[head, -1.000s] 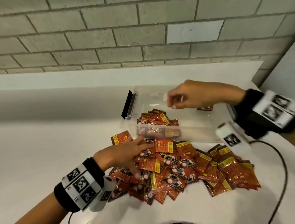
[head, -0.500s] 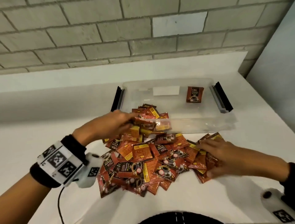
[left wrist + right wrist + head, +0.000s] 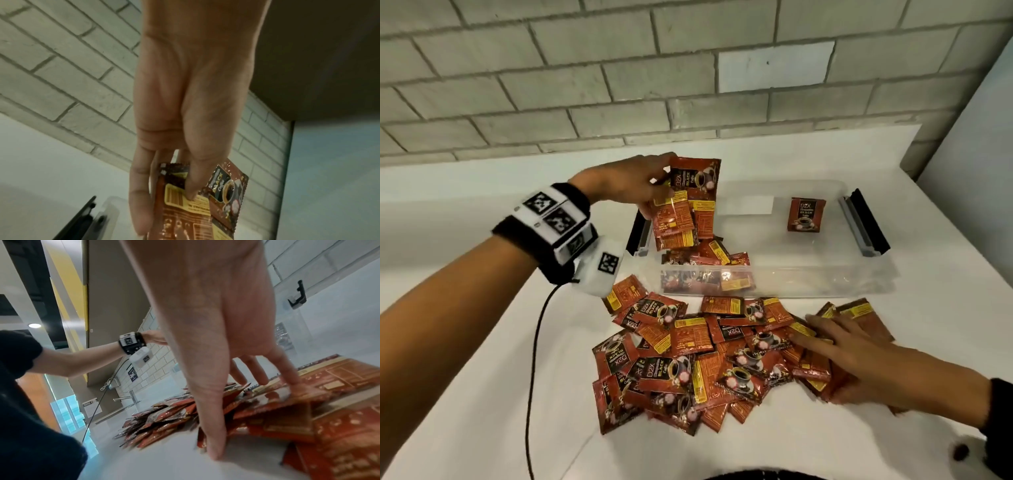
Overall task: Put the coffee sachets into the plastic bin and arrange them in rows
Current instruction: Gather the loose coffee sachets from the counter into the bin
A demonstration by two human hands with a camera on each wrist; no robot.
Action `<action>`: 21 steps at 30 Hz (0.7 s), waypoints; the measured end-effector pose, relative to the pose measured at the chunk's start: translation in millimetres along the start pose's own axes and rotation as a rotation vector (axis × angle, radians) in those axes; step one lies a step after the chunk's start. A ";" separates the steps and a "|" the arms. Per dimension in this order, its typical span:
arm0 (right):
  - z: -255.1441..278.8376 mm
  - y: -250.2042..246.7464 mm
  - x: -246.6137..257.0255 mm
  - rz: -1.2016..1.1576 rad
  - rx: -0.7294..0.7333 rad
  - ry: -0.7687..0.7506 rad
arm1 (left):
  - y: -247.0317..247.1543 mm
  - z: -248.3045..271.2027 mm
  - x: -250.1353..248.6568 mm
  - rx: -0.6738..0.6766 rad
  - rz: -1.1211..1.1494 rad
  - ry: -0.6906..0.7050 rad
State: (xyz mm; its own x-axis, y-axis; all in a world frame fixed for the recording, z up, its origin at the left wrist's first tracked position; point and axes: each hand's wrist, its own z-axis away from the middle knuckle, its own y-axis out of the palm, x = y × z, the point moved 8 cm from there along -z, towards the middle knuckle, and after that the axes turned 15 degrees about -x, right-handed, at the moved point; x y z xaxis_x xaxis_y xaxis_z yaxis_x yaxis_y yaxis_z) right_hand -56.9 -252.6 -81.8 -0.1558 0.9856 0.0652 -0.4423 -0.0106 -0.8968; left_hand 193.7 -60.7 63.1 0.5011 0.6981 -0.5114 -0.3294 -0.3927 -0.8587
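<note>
Since half a second ago our left hand (image 3: 626, 181) has risen from the near wall of the bin, carrying a bunch of sachets with it; our right hand (image 3: 859, 363) has stayed on the pile.

Desk (image 3: 465, 394): white, carries all below.

Plastic bin (image 3: 808, 284): clear, long axis running 9 to 3 o'clock, a black latch at each end. A loose heap of sachets lies in its 9 o'clock end; one lone sachet (image 3: 805, 214) stands upright against the far wall toward 3 o'clock, print facing us.

Pile of sachets (image 3: 688, 359): at 6 o'clock of the bin, on the desk, overlapping at all angles.

Held bunch of sachets (image 3: 685, 205): pinched at the top edges between thumb and fingers of the left hand, above the bin's 9 o'clock end, long axes hanging roughly 12 to 6 o'clock.

Right hand: fingers spread and nearly straight, pressing flat on the pile's 3 o'clock side, nothing gripped that we can see.

Step in hand, as we judge: transfer, with rows hardly begun. Next calls for lowering the bunch into the bin and standing the sachets upright like the lone one.
</note>
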 end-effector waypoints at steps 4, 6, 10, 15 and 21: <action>-3.4 -2.0 -1.5 0.034 -0.181 -0.090 | 30.5 -14.4 16.2 0.173 0.016 -0.125; -5.1 -5.9 -5.9 0.090 -0.237 -0.088 | 44.3 -16.5 22.0 0.263 -0.038 -0.176; -2.0 0.1 -21.2 -0.039 -0.106 0.052 | 55.2 -21.2 25.8 0.319 -0.341 -0.165; 2.5 -2.6 -36.7 -0.258 -0.073 0.191 | 65.4 -23.6 35.5 0.298 -0.446 -0.181; 0.9 -3.0 -60.6 -0.322 -0.153 0.409 | 41.4 -12.1 22.8 0.077 -0.453 -0.055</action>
State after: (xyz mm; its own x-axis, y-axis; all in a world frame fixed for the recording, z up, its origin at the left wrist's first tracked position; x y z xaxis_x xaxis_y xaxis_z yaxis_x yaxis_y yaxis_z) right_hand -46.9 -312.5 -82.7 0.3361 0.9205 0.1994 -0.2725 0.2977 -0.9150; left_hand 201.2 -68.2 15.5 0.5658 0.8206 -0.0806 -0.1466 0.0039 -0.9892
